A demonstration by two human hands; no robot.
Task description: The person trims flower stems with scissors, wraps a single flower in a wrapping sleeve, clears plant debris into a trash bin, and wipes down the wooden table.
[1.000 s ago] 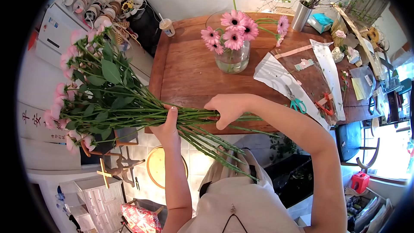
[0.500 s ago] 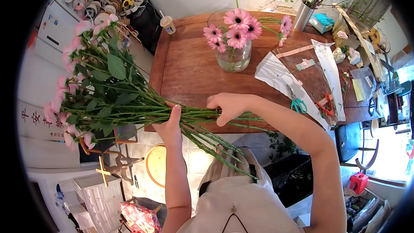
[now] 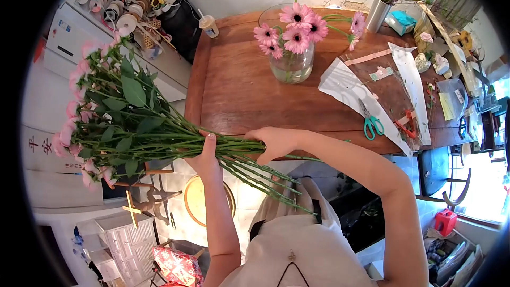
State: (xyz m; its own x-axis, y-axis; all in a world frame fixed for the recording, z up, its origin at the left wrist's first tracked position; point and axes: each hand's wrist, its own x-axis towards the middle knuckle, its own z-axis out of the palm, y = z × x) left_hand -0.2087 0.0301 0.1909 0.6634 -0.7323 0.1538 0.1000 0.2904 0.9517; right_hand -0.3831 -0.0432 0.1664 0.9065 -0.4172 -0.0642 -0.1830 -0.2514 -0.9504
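Note:
A big bunch of pink roses [image 3: 69, 130] with green leaves [image 3: 133, 91] lies across in front of me, blooms to the left and bare stems [image 3: 265, 174] fanning right and down. My left hand [image 3: 204, 160] is closed around the stems below the leaves, its thumb on top. Farther along toward the cut ends, my right hand [image 3: 276, 142] curls its fingers and thumb about the upper stems. Some lower stems hang outside its grip, over my lap. The undersides of both hands' grips are hidden.
On the wooden table [image 3: 234, 90] stand a glass vase [image 3: 292, 69] of pink gerberas [image 3: 297, 37], a drink cup [image 3: 209, 26] and a metal vase [image 3: 377, 15]. Teal scissors [image 3: 373, 126] and red-handled pruners [image 3: 408, 125] lie by white paper [image 3: 350, 87]. A round stool [image 3: 194, 202] is below.
My right hand has slid a little left along the stems, closer to my left hand. The bunch has dipped slightly, and the whole view has shifted a little.

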